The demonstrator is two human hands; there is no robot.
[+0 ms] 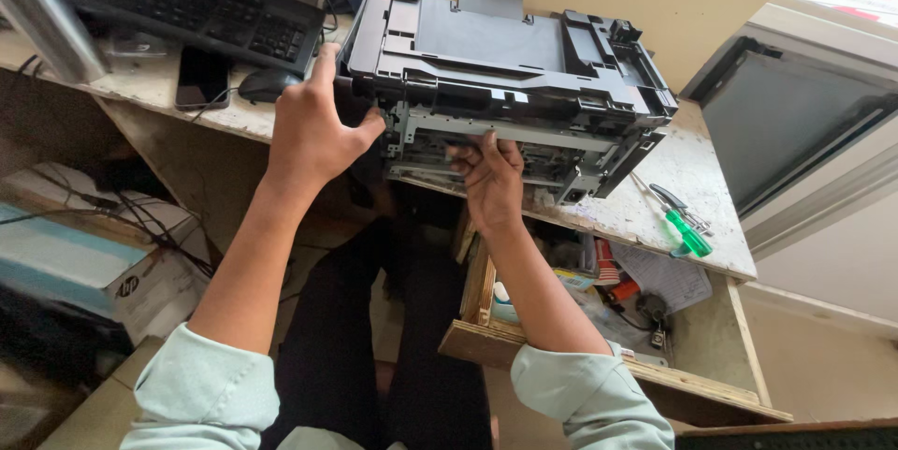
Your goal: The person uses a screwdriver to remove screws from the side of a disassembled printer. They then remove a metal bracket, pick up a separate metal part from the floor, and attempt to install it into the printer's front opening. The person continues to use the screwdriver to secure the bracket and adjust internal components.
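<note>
The fingers of the left hand [309, 127] spread wide and press flat on the left end of the printer [510, 71]. The fingers of the right hand [491, 179] curl narrow, their tips tucked into the open metal frame on its front. The black printer sits on the speckled surface [673, 179], its long axis running left to right, front toward the person, paper tray raised at the back. A green-handled screwdriver [687, 233] lies near its right end. Below, an open wooden drawer [486, 338] holds small packets, red and white. At far left a white-and-blue box [75, 263] rests on the floor.
</note>
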